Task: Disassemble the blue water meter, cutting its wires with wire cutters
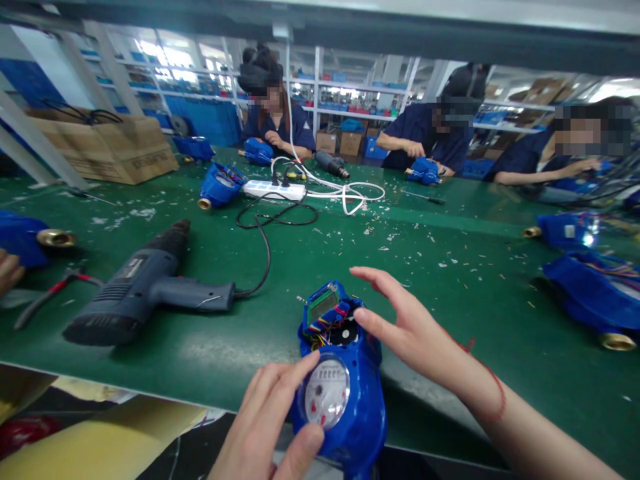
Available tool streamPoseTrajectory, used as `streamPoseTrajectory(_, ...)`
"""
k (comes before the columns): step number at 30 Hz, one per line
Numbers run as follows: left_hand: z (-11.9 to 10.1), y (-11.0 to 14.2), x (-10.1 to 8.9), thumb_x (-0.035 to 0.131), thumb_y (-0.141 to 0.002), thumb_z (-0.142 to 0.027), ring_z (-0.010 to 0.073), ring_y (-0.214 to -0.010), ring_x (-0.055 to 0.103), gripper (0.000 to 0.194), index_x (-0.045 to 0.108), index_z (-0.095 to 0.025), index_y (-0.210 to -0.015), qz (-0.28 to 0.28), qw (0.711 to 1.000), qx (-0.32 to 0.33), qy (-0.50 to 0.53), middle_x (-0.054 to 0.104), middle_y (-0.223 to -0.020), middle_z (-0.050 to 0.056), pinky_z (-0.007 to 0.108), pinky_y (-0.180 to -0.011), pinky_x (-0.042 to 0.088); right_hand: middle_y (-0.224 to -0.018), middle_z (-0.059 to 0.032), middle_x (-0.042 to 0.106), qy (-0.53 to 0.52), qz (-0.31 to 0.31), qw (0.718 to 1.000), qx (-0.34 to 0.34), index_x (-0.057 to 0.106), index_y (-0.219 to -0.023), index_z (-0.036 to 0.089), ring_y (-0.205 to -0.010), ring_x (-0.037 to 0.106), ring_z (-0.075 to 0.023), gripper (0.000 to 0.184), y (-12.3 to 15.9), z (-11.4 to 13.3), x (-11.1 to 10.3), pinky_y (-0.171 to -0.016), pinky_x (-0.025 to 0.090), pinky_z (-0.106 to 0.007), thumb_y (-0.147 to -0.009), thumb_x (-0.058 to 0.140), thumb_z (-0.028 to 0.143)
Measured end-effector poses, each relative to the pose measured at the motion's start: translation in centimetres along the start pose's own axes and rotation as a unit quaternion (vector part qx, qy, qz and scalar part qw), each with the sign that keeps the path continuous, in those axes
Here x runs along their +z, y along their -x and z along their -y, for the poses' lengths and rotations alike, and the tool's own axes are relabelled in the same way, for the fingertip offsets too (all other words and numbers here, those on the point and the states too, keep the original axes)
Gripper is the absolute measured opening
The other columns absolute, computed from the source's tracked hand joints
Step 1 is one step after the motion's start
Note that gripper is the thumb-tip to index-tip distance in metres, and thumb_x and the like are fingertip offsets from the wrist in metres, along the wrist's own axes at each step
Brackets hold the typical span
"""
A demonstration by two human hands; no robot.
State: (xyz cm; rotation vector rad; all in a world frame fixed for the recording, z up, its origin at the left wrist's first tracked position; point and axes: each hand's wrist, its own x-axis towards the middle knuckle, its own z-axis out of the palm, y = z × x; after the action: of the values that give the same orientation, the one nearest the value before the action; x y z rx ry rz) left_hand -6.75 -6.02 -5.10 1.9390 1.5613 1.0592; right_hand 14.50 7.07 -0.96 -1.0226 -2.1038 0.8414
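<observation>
A blue water meter (pixel 367 400) sits at the near edge of the green bench, its round dial (pixel 327 393) facing up. At its far end the housing stands open, with a small circuit board and display (pixel 323 305) propped up and coloured wires around it. My left hand (pixel 273 413) lies over the dial's left side, index finger and thumb stretched apart at its rim. My right hand (pixel 393 313) is held open at the right of the open housing, thumb close to its edge; whether it touches cannot be made out.
A heat gun (pixel 135 287) lies left, its cord running toward a white power strip (pixel 274 191). Pliers (pixel 55 293) are beyond it. More blue meters (pixel 595 293) stand right and left. A cardboard box (pixel 105 147) is at the back left. Several co-workers sit opposite; another person's hand (pixel 9 272) shows far left.
</observation>
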Motion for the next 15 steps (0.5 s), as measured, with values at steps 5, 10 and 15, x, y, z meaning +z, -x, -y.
streamPoseTrajectory(5,1.0,-4.5,-2.2,0.057,-0.09,-0.047,0.024,-0.103,0.063,0.038,0.058,-0.026,-0.122,-0.045,0.998,-0.05,-0.004,0.067,-0.112,0.007,0.037,-0.089,0.054,-0.142,-0.0109,0.053,0.196,-0.081,0.967,-0.141,0.047,-0.138,0.025,-0.134,0.047,-0.0262,0.048,6.8,1.5,2.4,-0.108,0.046,-0.044,-0.092,0.058,0.036)
streamPoseTrajectory(10,1.9,-10.9,-2.5,0.07,-0.077,-0.052,0.0288,-0.138,0.045,0.084,0.038,-0.018,-0.147,0.146,0.986,-0.043,0.065,0.049,-0.15,0.014,0.047,-0.116,0.032,-0.111,-0.0016,0.074,0.304,-0.113,0.895,-0.306,0.064,-0.125,0.026,-0.111,0.063,-0.0211,0.033,8.1,2.0,5.2,-0.125,0.017,-0.043,-0.094,0.057,0.032)
streamPoseTrajectory(15,2.6,-13.1,-1.8,0.079,-0.069,-0.049,0.0295,-0.115,0.063,0.063,0.063,-0.019,-0.122,0.202,0.974,-0.052,0.091,0.07,-0.124,0.009,0.043,-0.102,0.046,-0.107,0.007,0.074,0.343,-0.108,0.876,-0.321,0.073,-0.104,0.031,-0.102,0.065,-0.016,0.016,7.2,2.6,4.7,-0.126,0.008,-0.04,-0.092,0.062,0.029)
